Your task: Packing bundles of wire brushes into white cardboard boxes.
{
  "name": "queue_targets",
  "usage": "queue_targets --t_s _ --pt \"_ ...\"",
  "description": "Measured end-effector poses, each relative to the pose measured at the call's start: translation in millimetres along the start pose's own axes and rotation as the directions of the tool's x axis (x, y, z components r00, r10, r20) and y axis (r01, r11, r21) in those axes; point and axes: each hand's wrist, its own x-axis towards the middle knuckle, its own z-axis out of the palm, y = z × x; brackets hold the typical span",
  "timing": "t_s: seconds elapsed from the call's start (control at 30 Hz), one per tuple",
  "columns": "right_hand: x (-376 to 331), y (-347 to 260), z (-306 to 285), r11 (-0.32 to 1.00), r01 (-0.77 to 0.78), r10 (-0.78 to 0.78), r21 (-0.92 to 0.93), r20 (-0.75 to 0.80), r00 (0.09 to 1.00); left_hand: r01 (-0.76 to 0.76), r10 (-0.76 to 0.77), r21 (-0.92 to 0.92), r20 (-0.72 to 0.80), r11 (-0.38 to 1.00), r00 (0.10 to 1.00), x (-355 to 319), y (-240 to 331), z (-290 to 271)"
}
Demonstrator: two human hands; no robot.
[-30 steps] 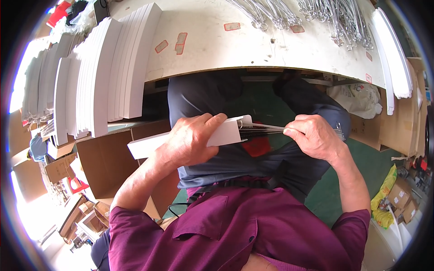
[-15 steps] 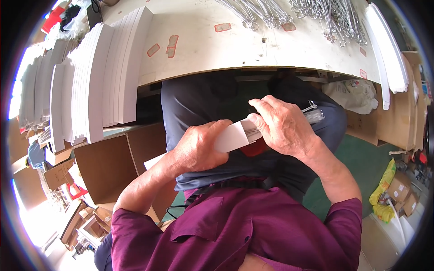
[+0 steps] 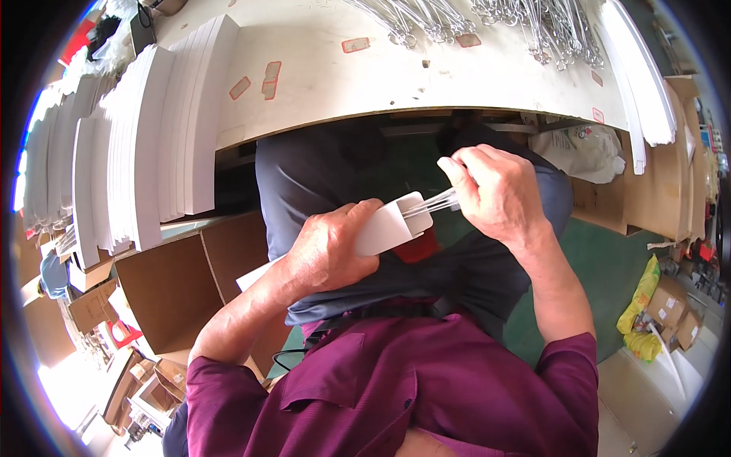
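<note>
A long, narrow white carton (image 3: 381, 231) lies slantwise above my lap, its open end to the upper right with a flap standing out. My left hand (image 3: 327, 244) is wrapped round its middle. At the open end, my right hand (image 3: 499, 194) is closed on a bundle of thin metal rods (image 3: 432, 204). The rods run from my fingers into the carton's mouth. How far they reach inside is hidden, and my fingers cover their outer ends.
Ahead is a pale worktable (image 3: 320, 84) with looped metal wire pieces (image 3: 533, 30) at its far side. Stacks of white cartons (image 3: 152, 129) stand at left, more white cartons (image 3: 640, 76) at right. An open brown box (image 3: 167, 282) sits low on the left.
My right hand has moved slightly up and right from the carton's mouth, exposing the rods between. The bristly and ringed ends seen beyond it before are now hidden.
</note>
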Motion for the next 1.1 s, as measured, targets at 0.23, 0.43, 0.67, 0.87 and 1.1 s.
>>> queue_targets --t_s 0.23,0.43,0.67,0.87,1.1 --pt "-2 -24 27 0.908 -0.058 0.068 0.415 -0.009 0.998 -0.01 0.015 0.044 -0.117 0.999 0.993 6 5 3" --pt "-12 2 3 0.455 -0.495 0.369 0.741 0.349 0.861 -0.057 0.075 0.096 -0.195 0.994 0.978 0 -2 4" --pt "-17 -1 6 0.34 -0.641 0.391 0.688 0.516 0.762 -0.075 0.105 0.172 -0.17 0.982 0.98 -1 1 4" --pt "-21 1 14 0.42 -0.573 0.372 0.704 0.442 0.816 -0.083 0.116 0.219 -0.142 0.972 0.983 -4 1 3" --pt "-27 -9 24 0.363 -0.562 0.354 0.743 0.448 0.821 -0.087 0.114 0.22 -0.114 0.972 0.987 -4 2 4"
